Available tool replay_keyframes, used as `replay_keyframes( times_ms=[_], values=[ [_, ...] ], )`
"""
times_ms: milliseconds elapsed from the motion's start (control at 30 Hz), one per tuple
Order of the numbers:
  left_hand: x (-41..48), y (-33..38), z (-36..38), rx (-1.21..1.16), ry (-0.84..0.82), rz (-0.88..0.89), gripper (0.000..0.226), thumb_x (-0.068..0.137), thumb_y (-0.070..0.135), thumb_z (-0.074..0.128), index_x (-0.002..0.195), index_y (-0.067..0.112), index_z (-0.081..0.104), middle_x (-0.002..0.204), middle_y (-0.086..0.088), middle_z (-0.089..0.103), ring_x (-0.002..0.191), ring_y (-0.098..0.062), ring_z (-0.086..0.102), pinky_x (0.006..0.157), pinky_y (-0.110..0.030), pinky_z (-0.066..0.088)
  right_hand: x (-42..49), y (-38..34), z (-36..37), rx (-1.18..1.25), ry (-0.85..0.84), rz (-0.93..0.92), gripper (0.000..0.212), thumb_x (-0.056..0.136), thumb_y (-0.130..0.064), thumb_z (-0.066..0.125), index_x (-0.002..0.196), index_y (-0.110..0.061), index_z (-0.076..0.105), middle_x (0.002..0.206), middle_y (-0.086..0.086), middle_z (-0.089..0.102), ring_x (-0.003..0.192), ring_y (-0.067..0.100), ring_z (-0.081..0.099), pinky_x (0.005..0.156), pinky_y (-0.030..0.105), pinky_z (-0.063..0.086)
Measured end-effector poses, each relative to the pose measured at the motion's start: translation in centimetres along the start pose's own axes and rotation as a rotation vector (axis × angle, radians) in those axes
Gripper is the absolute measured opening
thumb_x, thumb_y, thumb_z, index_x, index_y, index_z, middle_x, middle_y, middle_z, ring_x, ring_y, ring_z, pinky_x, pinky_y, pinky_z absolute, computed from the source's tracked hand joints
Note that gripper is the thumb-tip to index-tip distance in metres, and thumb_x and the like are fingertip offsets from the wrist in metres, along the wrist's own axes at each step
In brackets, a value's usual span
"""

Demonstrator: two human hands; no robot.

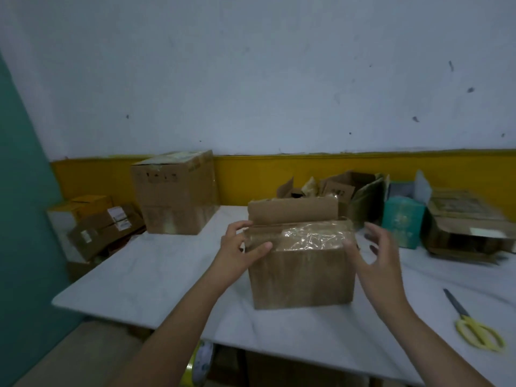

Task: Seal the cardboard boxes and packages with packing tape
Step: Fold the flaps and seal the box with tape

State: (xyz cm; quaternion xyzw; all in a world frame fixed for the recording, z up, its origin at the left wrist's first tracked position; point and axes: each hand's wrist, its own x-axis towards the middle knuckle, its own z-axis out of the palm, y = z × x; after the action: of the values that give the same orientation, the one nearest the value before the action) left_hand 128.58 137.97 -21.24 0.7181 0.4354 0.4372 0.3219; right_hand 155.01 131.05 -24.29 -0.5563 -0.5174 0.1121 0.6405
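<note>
A brown cardboard box (301, 275) stands in the middle of the white table (145, 277). Its far flap stands upright and crinkled clear tape shines across the near top. My left hand (240, 252) grips the box's top left corner, thumb on the front face and fingers over the edge. My right hand (374, 255) hovers at the box's top right corner with fingers spread and loosely curled; only the thumb seems to touch the box. A roll of tape (199, 364) shows below the table's near edge, under my left forearm.
Yellow-handled scissors (474, 325) lie at the table's right front. A large sealed carton (174, 191) stands at the back left, smaller boxes (97, 224) beyond it. Open cartons (335, 188), a teal box (402, 222) and flattened cardboard (463, 227) crowd the back right.
</note>
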Motion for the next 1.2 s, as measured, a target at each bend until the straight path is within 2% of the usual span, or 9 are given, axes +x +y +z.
replay_keyframes(
  times_ms=[200,333,467,600,700,800,900,1033,1200],
  values=[
    [2.3,3.5,-1.2,0.056,-0.127,-0.01,0.032,0.081,0.036,0.08,0.112,0.031,0.075,0.109,0.017,0.07,0.095,0.006,0.064,0.073,-0.009,0.05,5.1,-5.8,2.7,-0.726,-0.512,-0.52,0.069,0.096,-0.055,0.047,0.154,-0.028,0.023,0.154,-0.005,0.037,0.14,0.015,0.034,0.116,0.036,0.028],
    [3.6,5.2,-1.4,0.23,-0.255,-0.054,0.03,0.08,0.039,0.08,0.108,0.028,0.077,0.099,0.015,0.073,0.087,0.0,0.067,0.08,-0.021,0.057,7.0,-8.3,3.8,-0.72,-0.711,-0.421,0.043,0.094,-0.035,0.062,0.136,-0.028,0.053,0.117,-0.007,0.063,0.096,0.005,0.057,0.08,0.023,0.048],
    [4.1,6.1,-1.6,0.276,-0.291,0.006,0.013,0.082,0.038,0.079,0.088,0.027,0.081,0.074,0.01,0.073,0.064,0.0,0.063,0.058,-0.022,0.051,7.0,-9.1,3.7,-0.649,-0.714,-0.459,0.011,0.093,-0.024,0.064,0.1,-0.03,0.07,0.096,-0.015,0.061,0.085,0.0,0.055,0.076,0.024,0.046],
    [3.2,6.2,-1.8,0.372,-0.281,0.106,0.02,0.085,0.035,0.076,0.102,0.026,0.078,0.091,0.011,0.075,0.08,-0.003,0.066,0.074,-0.028,0.056,5.8,-8.8,4.1,-0.729,-0.605,-0.494,0.023,0.094,-0.025,0.06,0.116,-0.027,0.065,0.116,-0.008,0.057,0.107,0.01,0.053,0.094,0.03,0.047],
    [1.4,4.9,-4.1,0.336,-0.055,0.174,0.027,0.088,0.039,0.071,0.113,0.028,0.071,0.106,0.016,0.067,0.092,0.003,0.061,0.081,-0.017,0.05,3.6,-9.5,5.4,-0.646,-0.341,-0.69,0.031,0.095,-0.027,0.055,0.125,-0.02,0.06,0.12,-0.002,0.053,0.109,0.015,0.049,0.089,0.023,0.037],
    [-2.6,0.9,-7.6,0.14,0.391,-0.09,0.019,0.094,0.036,0.063,0.081,0.021,0.066,0.079,0.005,0.064,0.075,-0.01,0.061,0.068,-0.027,0.048,-0.6,-10.1,8.7,-0.445,-0.406,-0.862,0.025,0.097,-0.023,0.047,0.114,-0.017,0.064,0.108,-0.001,0.058,0.097,0.013,0.053,0.079,0.02,0.038],
    [-8.6,-4.8,-8.5,0.038,0.609,-0.509,0.037,0.092,0.034,0.063,0.065,0.013,0.05,0.066,-0.008,0.053,0.081,-0.035,0.06,0.075,-0.04,0.048,-4.8,-8.3,13.2,-0.489,-0.764,-0.791,0.029,0.101,-0.03,0.043,0.121,-0.023,0.063,0.114,-0.005,0.061,0.098,0.013,0.058,0.076,0.029,0.048],
    [-13.5,-10.3,-6.6,-0.04,0.486,-0.756,0.042,0.089,0.032,0.072,0.106,-0.007,0.07,0.109,-0.022,0.071,0.1,-0.03,0.067,0.083,-0.034,0.053,-8.4,-4.4,18.0,-0.592,-1.133,-0.539,0.038,0.104,-0.028,0.039,0.139,-0.019,0.052,0.139,0.0,0.049,0.123,0.019,0.046,0.101,0.037,0.041],
    [-14.1,-11.8,-5.4,-0.403,0.238,-0.766,0.04,0.092,0.029,0.069,0.125,0.007,0.062,0.11,-0.003,0.07,0.095,-0.011,0.07,0.082,-0.023,0.057,-9.5,-2.4,20.3,-0.614,-1.119,-0.473,0.039,0.103,-0.025,0.039,0.14,-0.02,0.051,0.141,0.0,0.047,0.122,0.021,0.041,0.102,0.032,0.037]
  ],
)
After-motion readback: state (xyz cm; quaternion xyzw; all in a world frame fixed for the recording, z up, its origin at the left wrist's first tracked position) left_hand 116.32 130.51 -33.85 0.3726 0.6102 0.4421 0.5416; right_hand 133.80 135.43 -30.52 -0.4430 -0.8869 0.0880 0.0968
